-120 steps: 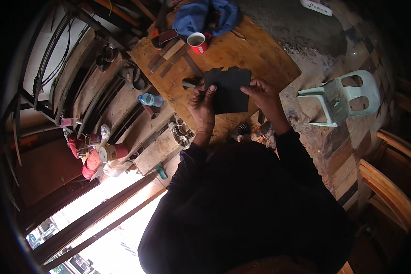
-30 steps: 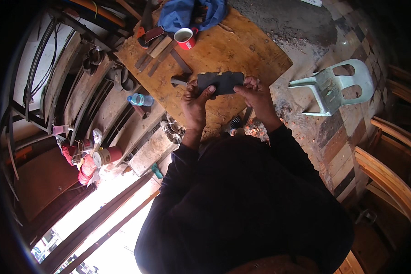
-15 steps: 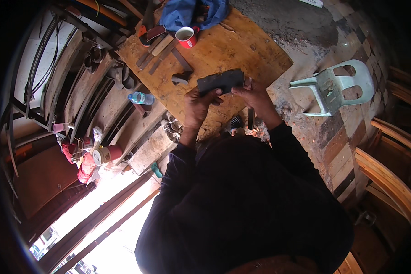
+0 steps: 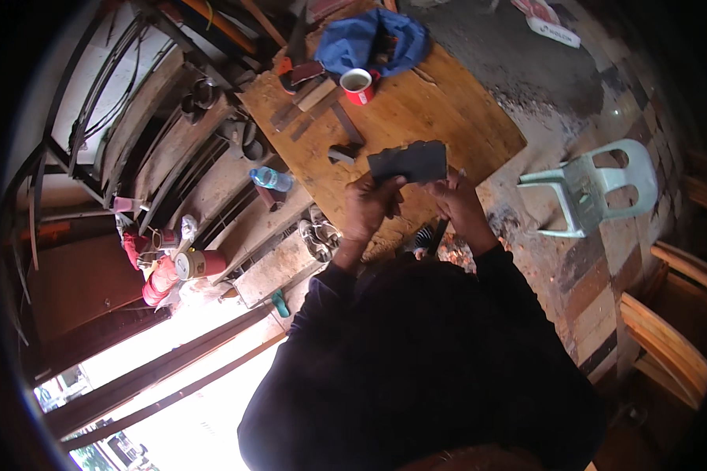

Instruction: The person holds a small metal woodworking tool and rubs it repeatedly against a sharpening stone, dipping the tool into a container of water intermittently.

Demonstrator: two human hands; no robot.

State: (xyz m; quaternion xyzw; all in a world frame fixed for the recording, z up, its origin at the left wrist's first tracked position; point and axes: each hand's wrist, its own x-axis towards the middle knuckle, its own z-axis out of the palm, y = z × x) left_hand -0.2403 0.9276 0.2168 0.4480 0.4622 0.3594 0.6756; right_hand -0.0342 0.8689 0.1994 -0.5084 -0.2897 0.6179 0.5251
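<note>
Pinching the ragged-edged black sheet (image 4: 410, 162) above the wooden table (image 4: 476, 118), the left hand (image 4: 371, 207) grips its lower edge, the right hand (image 4: 459, 204) its lower right corner. Probably light, thin and bendable, perhaps tearable, it suits holding by opposite edges.

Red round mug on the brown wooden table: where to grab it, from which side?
Probably the handle of the red round mug, coming from the person's right: the mug stands upright and the handle juts out that way. Far side looks tight: crumpled blue cloth lies there.
</note>
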